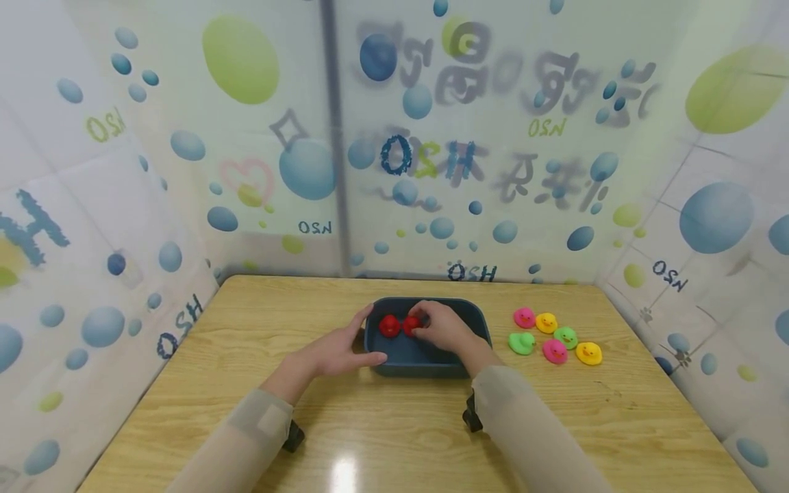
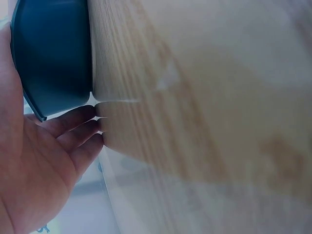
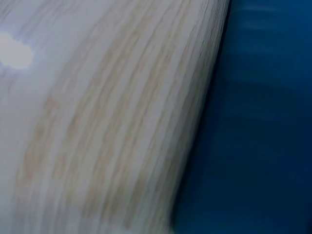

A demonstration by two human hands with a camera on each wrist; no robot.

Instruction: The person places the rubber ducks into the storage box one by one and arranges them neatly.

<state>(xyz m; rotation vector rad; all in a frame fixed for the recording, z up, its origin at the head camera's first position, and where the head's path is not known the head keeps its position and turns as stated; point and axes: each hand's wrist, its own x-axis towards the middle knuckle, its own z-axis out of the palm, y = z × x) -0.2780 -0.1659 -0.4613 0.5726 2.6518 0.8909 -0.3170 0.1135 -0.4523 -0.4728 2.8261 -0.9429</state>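
Note:
A dark blue tray [image 1: 419, 370] stands on the wooden table. Inside it, a red toy duck [image 1: 390, 326] sits on the left. Close to its right is a second red toy duck [image 1: 411, 325], partly covered by my right hand [image 1: 445, 327], whose thumb and fingertips pinch it. My left hand [image 1: 337, 350] is at the tray's left end, thumb over the near rim and the other fingers along the outside. In the left wrist view the fingers [image 2: 80, 122] reach out nearly straight beside the tray wall [image 2: 53, 53]. The right wrist view shows only the tray's outer wall [image 3: 253, 126] and the tabletop.
Right of the tray, several toy ducks lie together: pink [image 1: 524, 318], yellow [image 1: 546, 322] and green [image 1: 522, 343] ones among them. The wooden table [image 1: 382, 431] ends at the back against a patterned curtain [image 1: 407, 226], with more of it at both sides.

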